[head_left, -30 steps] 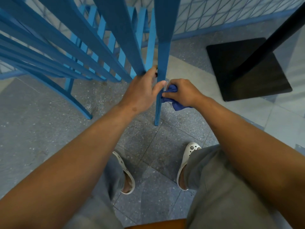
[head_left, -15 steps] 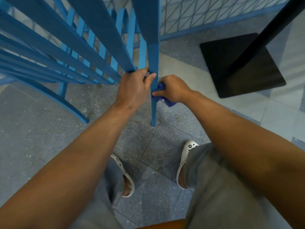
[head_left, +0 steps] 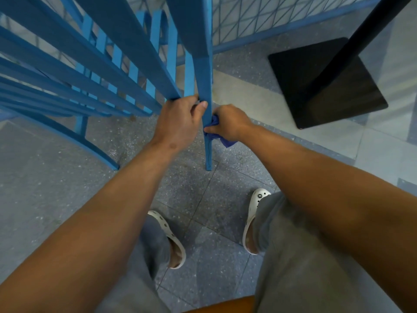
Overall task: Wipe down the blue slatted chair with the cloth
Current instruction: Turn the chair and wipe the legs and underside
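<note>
Tiled floor [head_left: 67, 188]; cloth [head_left: 214, 129] inside right grip [head_left: 228, 125]

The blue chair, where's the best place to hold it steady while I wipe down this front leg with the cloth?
Grip the blue chair at the top of the leg, where the seat slats meet it, coming from the left as the left hand does. The joint gives a firm corner for the fingers, and the lower leg stays free for the right hand and cloth.

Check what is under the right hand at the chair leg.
Under the right hand, a bunched blue cloth presses against the chair leg. How much cloth sits inside the grip is hidden by the fingers.
</note>
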Tool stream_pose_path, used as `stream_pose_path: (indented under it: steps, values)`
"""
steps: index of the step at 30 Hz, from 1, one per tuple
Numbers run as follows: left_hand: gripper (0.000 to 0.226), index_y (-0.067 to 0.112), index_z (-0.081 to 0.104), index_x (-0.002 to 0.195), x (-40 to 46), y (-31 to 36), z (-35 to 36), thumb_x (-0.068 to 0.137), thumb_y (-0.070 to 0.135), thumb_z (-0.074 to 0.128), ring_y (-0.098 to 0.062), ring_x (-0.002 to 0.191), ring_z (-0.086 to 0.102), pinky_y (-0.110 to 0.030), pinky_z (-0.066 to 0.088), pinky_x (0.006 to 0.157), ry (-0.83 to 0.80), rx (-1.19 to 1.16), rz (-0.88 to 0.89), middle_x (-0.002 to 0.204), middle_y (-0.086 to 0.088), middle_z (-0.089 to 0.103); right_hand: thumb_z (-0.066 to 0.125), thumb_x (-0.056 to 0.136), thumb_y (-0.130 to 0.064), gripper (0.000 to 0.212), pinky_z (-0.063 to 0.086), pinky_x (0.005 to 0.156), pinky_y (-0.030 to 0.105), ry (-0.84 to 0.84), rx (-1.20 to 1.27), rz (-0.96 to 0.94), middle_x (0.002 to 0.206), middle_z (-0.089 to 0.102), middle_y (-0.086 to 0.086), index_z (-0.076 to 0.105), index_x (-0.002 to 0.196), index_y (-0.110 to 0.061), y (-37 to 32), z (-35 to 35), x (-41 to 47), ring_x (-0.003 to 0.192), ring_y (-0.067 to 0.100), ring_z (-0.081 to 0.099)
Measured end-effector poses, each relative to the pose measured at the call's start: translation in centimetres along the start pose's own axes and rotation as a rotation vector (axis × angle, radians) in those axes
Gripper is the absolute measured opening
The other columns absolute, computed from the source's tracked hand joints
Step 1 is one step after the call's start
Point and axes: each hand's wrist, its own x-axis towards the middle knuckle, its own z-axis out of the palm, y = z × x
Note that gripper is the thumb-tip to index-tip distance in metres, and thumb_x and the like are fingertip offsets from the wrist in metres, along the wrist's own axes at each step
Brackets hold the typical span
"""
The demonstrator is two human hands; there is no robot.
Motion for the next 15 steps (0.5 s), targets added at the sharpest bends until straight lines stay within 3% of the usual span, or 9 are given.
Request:
stream_pose_path:
  steps: [5, 11, 13, 15]
  values:
    - [0.032, 0.023, 0.051, 0.072, 0.1, 0.1, -0.1, 0.102, 0.031, 0.055, -0.005, 0.047, 0.043, -0.021, 0.028, 0.047, -0.018, -0.016, -0.005, 0.052, 0.013, 0.043, 0.080, 0.079, -0.044, 0.023, 0.050, 0.063, 0.031, 0.037, -0.018, -0.043, 0.070, 0.062, -0.006, 0.070, 0.074, -0.023, 0.0, -2.2, 0.3, 0.071, 0.018, 0.064]
    - [0.028, 0.020, 0.054, 0.075, 0.1, 0.2, -0.3, 0.102, 0.028, 0.054, -0.002, 0.048, 0.045, -0.013, 0.027, 0.047, -0.046, -0.013, -0.009, 0.054, 0.014, 0.043, 0.081, 0.079, -0.050, 0.034, 0.054, 0.068, 0.037, 0.036, -0.012, 0.027, 0.087, 0.070, 0.001, 0.073, 0.089, -0.018, -0.2, -1.1, 0.0, 0.079, 0.022, 0.065]
    - [0.025, 0.017, 0.058, 0.080, 0.1, 0.0, -0.3, 0.102, 0.028, 0.054, 0.000, 0.053, 0.051, -0.016, 0.035, 0.051, -0.078, -0.002, 0.008, 0.058, 0.013, 0.051, 0.080, 0.080, -0.048, 0.031, 0.046, 0.060, 0.031, 0.063, -0.034, 0.036, 0.079, 0.066, -0.003, 0.070, 0.083, -0.018, -0.4, -1.2, -0.2, 0.073, 0.020, 0.062]
    - [0.024, 0.012, 0.067, 0.097, 0.2, -0.7, -0.3, 0.102, 0.031, 0.054, -0.003, 0.073, 0.065, -0.028, 0.053, 0.065, -0.156, 0.001, 0.012, 0.078, 0.009, 0.070, 0.079, 0.080, -0.047, 0.028, 0.037, 0.052, 0.027, 0.111, -0.017, 0.022, 0.070, 0.059, -0.008, 0.066, 0.077, -0.023, -0.6, -1.5, -0.6, 0.067, 0.017, 0.058]
